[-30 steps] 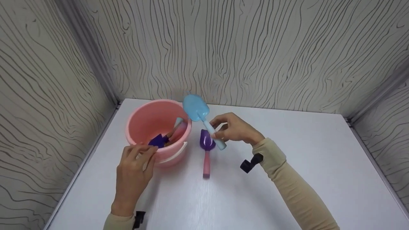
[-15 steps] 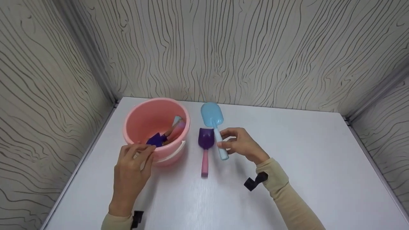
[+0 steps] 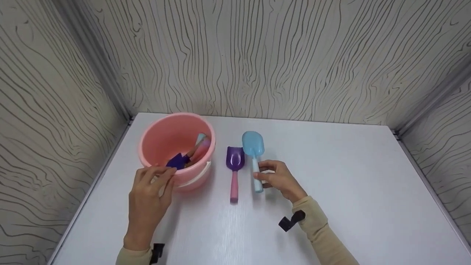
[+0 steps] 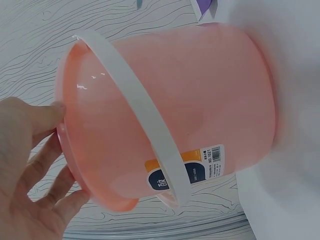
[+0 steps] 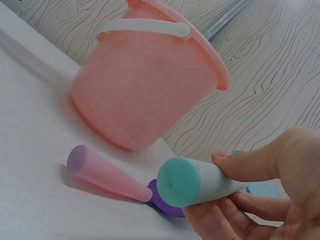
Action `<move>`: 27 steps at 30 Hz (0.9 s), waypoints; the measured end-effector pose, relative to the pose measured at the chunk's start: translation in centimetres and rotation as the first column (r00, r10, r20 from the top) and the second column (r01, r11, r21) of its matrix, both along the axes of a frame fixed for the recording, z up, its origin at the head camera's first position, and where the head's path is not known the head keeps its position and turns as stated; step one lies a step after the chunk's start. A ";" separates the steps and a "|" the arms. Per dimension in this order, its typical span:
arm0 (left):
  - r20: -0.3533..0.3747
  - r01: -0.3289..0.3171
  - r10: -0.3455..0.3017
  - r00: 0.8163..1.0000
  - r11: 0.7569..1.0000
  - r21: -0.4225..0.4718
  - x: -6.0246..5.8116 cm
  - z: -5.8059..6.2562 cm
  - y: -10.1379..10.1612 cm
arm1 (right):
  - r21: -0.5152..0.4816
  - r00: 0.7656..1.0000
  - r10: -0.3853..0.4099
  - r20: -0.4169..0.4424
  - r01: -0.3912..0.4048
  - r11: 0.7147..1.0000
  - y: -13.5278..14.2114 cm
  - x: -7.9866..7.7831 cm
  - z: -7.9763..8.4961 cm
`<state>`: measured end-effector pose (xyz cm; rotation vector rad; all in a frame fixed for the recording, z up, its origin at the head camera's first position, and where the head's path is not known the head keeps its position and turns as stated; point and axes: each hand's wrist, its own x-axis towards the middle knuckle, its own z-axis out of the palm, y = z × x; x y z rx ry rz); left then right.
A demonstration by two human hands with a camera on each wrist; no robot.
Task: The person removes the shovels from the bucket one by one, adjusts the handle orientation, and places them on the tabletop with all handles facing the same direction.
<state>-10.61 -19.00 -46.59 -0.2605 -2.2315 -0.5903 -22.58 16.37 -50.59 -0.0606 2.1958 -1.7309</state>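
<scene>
A pink bucket with a white handle stands at the left of the table. At its near rim, my left hand pinches the edge between thumb and fingers. Inside the bucket lie a dark blue toy tool head and a few other handles, partly hidden by the wall. My right hand holds a light blue toy shovel by its pale handle, thumb on one side and fingers on the other. Just left of it, a purple shovel with a pink handle lies on the table.
The white table extends right of the hands and towards me. Wood-grain panels close in the back and both sides. A label is stuck on the bucket's side.
My right hand has brought the light blue shovel away from the bucket's rim, right and towards me, turning it nearly parallel to the purple one. My left hand stays at the rim.
</scene>
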 end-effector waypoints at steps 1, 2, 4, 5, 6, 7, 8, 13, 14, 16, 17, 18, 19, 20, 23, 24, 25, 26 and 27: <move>-0.002 -0.002 0.002 1.000 1.000 -0.001 0.0 0.0 0.0 | -0.002 1.000 -0.015 0.009 0.015 1.000 0.0 0.0 -0.3; -0.003 -0.003 0.003 1.000 1.000 -0.002 -0.1 0.0 0.0 | -0.004 0.999 -0.029 0.019 0.029 1.000 0.0 0.1 -0.6; -0.002 -0.008 0.008 1.000 1.000 -0.007 -0.1 0.0 0.0 | -0.007 0.998 -0.052 0.043 0.053 0.999 0.0 0.3 -1.2; -0.001 -0.009 0.009 1.000 1.000 -0.010 -0.1 0.0 0.0 | -0.006 0.997 -0.061 0.052 0.062 0.998 0.0 0.4 -1.5; 0.000 -0.009 0.009 1.000 1.000 -0.010 -0.1 0.0 0.0 | -0.004 0.995 -0.071 0.063 0.072 0.997 0.0 0.5 -1.7; 0.002 -0.009 0.009 1.000 1.000 -0.009 -0.1 0.0 0.0 | 0.002 0.995 -0.079 0.067 0.079 0.997 0.0 0.6 -2.0; 0.003 -0.008 0.008 1.000 1.000 -0.006 -0.1 0.0 0.0 | 0.008 0.994 -0.087 0.072 0.087 0.996 0.0 0.7 -2.2; 0.007 -0.008 0.008 1.000 1.000 -0.003 0.0 0.0 0.0 | 0.038 0.986 -0.138 0.093 0.135 0.990 0.0 0.9 -2.9; 0.009 -0.009 0.009 1.000 1.000 -0.005 0.0 0.1 0.0 | 0.045 0.984 -0.148 0.099 0.144 0.989 0.0 1.0 -2.9; 0.011 -0.011 0.011 1.000 1.000 -0.008 0.0 0.1 -0.1 | 0.056 0.982 -0.162 0.102 0.157 0.986 0.0 1.0 -3.0; 0.012 -0.013 0.013 1.000 1.000 -0.008 0.0 0.1 -0.1 | 0.062 0.981 -0.166 0.102 0.160 0.985 -0.1 1.0 -3.1; 0.013 -0.015 0.015 1.000 1.000 -0.008 0.0 0.1 -0.1 | 0.065 0.980 -0.170 0.107 0.164 0.984 -0.1 1.0 -3.0; 0.014 -0.016 0.017 1.000 1.000 -0.008 0.0 0.2 -0.2 | 0.071 0.979 -0.172 0.107 0.165 0.984 -0.2 1.0 -3.1; 0.014 -0.017 0.017 1.000 1.000 -0.007 0.0 0.2 -0.1 | 0.074 0.979 -0.173 0.107 0.166 0.983 -0.3 1.0 -3.1; 0.017 -0.018 0.018 1.000 1.000 0.000 0.0 0.2 -0.1 | 0.086 0.978 -0.178 0.107 0.169 0.982 -0.4 1.0 -3.0; 0.018 -0.017 0.017 1.000 1.000 0.001 0.0 0.2 0.0 | 0.091 0.978 -0.180 0.106 0.171 0.981 -0.4 1.0 -3.0; 0.018 -0.015 0.015 1.000 1.000 0.003 0.0 0.2 0.0 | 0.101 0.978 -0.182 0.104 0.172 0.980 -0.4 1.0 -3.0; 0.018 -0.014 0.014 1.000 1.000 0.004 0.0 0.2 0.1 | 0.110 0.978 -0.183 0.101 0.172 0.979 -0.3 1.1 -3.0; 0.018 -0.013 0.013 1.000 1.000 0.005 0.0 0.2 0.1 | 0.118 0.978 -0.184 0.100 0.172 0.978 -0.3 1.1 -3.0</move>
